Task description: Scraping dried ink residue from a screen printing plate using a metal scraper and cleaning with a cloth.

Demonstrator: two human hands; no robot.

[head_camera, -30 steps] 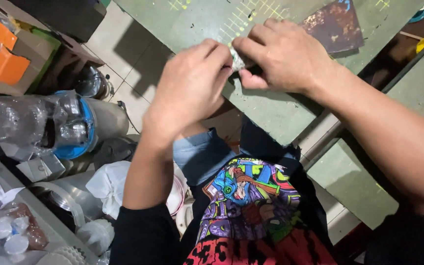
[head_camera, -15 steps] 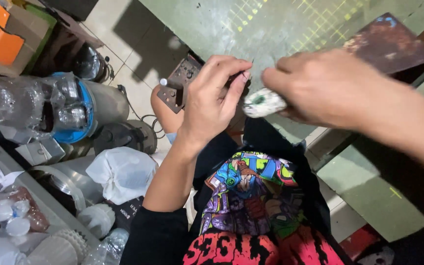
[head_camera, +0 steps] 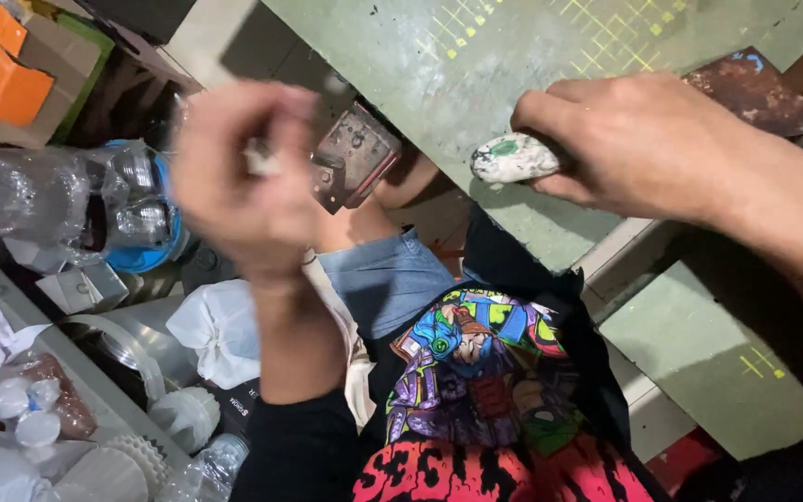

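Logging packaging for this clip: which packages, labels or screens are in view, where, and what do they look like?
Orange cardboard boxes: top left, blocky, one green-edged.
Clear plastic bottles: left, bundled, beside a blue rim.
Small white folded carton: left, below the bottles.
White tied plastic bag: lower centre-left.
No screens visible.

- The right hand (head_camera: 643,149) holds a lump (head_camera: 513,158) on the surface (head_camera: 476,56), near its front edge.
- The left hand (head_camera: 243,186) is off the surface's left edge, above bottles (head_camera: 67,200).

Two hands (head_camera: 243,186) – one white-green lump (head_camera: 513,156); two orange boxes (head_camera: 11,88)
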